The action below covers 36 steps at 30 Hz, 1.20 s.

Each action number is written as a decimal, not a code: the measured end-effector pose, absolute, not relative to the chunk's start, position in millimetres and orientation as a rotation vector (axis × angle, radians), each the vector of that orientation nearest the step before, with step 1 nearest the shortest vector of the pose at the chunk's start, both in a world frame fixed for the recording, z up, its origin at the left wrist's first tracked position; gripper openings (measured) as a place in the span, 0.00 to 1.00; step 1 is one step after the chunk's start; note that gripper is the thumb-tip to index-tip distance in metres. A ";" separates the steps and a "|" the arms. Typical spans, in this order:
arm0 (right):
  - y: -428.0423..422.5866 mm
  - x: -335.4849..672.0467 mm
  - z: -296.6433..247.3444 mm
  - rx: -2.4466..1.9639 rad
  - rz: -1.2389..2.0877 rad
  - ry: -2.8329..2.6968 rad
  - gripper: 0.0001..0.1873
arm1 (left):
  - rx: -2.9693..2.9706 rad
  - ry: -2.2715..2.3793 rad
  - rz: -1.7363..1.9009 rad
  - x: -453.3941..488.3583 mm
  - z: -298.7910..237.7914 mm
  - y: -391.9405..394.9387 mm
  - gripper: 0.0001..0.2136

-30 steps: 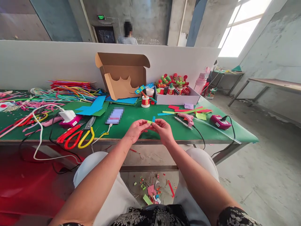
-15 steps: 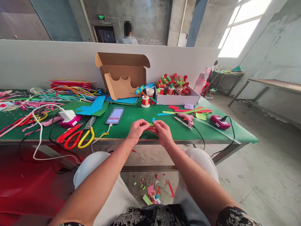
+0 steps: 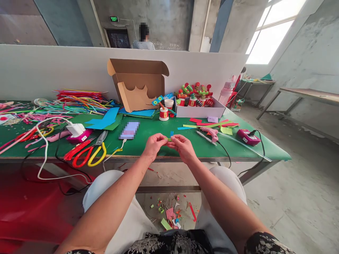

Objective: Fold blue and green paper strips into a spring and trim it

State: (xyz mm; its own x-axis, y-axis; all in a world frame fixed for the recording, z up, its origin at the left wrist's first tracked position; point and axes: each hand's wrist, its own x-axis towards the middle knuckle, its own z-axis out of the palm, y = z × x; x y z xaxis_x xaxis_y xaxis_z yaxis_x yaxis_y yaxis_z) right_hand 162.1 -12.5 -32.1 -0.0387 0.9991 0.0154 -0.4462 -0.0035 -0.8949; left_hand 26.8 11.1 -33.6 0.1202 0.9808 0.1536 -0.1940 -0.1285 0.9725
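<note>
Bare grey concrete walls [image 3: 169,21] and a smooth white partition panel [image 3: 39,70] stand well beyond the fingers, and a green-topped worktable [image 3: 254,150] runs beneath them, its near edge just on the wearer's side of the fingertips. Both hands meet here: the left hand [image 3: 155,145] has thumb and forefinger pinched on one end of a short lime-green paper strip [image 3: 168,139], and the right hand [image 3: 182,144] is closed at its other end, where a small blue paper tab [image 3: 172,133] stands up. Green lies crosswise, its long axis bridging the two pinches; blue points away from the wearer, roughly square to it, and sits nearer the right fingertips. Whether the two pieces are joined is hidden by the fingers. Straight beyond the fingertips is a red-and-white paper-cup figure [image 3: 164,114]; farther and rightward, a white cardboard box [image 3: 200,112] filled with similar figures. Right of the fingers lie loose coloured paper strips [image 3: 225,124] and a pink glue gun [image 3: 210,133]; left of them, a phone [image 3: 129,130] and red- and yellow-handled scissors [image 3: 96,155]. Far past the partition is a person in a striped top [image 3: 143,45]; below the hands, paper scraps [image 3: 171,214] litter the floor.
</note>
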 end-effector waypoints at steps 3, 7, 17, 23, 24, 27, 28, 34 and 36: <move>-12.6 163.3 -33.0 -0.823 1.425 -0.928 0.18 | 1.219 0.880 1.283 25.3 -33.6 11.6 0.08; -11.8 162.9 -35.6 -0.812 1.406 -0.954 0.18 | 1.264 0.866 1.271 23.1 -32.8 12.2 0.07; -9.8 164.0 -37.0 -0.785 1.442 -0.901 0.19 | 1.293 0.861 1.237 21.1 -33.6 14.0 0.08; -8.3 165.4 -36.7 -0.793 1.473 -0.871 0.23 | 1.370 0.930 1.299 21.2 -33.4 14.3 0.08; -8.6 165.6 -36.1 -0.801 1.471 -0.870 0.22 | 1.385 0.937 1.308 21.5 -33.1 14.0 0.08; -9.5 166.0 -34.6 -0.813 1.463 -0.880 0.19 | 1.411 0.942 1.335 22.5 -32.0 12.6 0.08; -9.7 166.2 -34.5 -0.813 1.462 -0.879 0.18 | 1.413 0.942 1.341 22.9 -31.6 12.1 0.08; -8.6 165.8 -38.1 -0.796 1.465 -0.844 0.18 | 1.432 0.945 1.322 24.3 -30.4 10.5 0.07; -8.9 164.7 -39.1 -0.784 1.469 -0.832 0.18 | 1.416 0.938 1.322 24.3 -30.5 10.4 0.07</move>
